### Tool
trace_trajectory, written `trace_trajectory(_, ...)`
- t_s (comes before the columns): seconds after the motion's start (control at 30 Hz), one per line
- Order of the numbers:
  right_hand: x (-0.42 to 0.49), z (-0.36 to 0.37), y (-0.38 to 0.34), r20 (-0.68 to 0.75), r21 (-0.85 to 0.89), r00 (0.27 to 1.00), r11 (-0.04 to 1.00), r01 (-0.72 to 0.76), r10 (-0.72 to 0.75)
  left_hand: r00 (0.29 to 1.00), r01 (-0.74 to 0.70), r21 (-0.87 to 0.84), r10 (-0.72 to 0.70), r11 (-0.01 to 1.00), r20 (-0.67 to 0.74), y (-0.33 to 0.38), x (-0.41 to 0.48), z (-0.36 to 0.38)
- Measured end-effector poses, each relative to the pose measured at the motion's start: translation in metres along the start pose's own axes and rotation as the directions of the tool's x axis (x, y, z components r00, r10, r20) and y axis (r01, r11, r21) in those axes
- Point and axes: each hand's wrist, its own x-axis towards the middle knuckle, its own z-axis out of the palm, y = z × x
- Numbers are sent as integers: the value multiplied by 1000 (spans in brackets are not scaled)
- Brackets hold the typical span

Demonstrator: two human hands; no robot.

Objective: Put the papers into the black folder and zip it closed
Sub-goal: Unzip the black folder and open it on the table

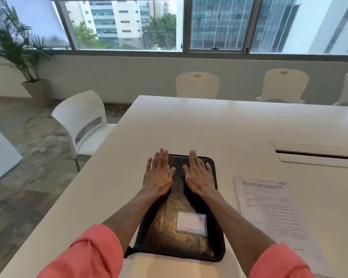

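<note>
Both hands, left (158, 174) and right (198, 174), flat, fingers straight, grasping nothing, atop closed black leather zip folder (181, 223); printed white papers (269, 209) just right of folder.

One folder (169, 227), two hands (158, 177), four chairs (78, 117)

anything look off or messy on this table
Nothing spilled or damaged. The papers lie in a slightly fanned stack on the table, right of the closed black folder, not yet inside it. The left hand and right hand rest flat on the folder.
</note>
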Motion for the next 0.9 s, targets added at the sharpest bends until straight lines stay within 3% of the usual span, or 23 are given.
trace_trajectory(0.27, 23, 23, -7, 81, -53, 971, 972, 231, -226, 991, 120, -88, -113, 989, 77, -30, 6, 10)
trace_trajectory(0.47, 67, 14, -24, -20, 46, 975, 974, 221, -220, 986, 124, -153, -105, 980, 128, -48, 29, 16)
trace_trajectory(0.67, 116, 1, -27, 80, 103, 971, 970, 219, -227, 983, 165, -253, -139, 953, 118, -50, 57, 24)
trace_trajectory(0.9, 164, 6, -43, 215, 46, 932, 956, 288, -291, 979, 205, -299, -191, 932, 74, -54, 71, 40)
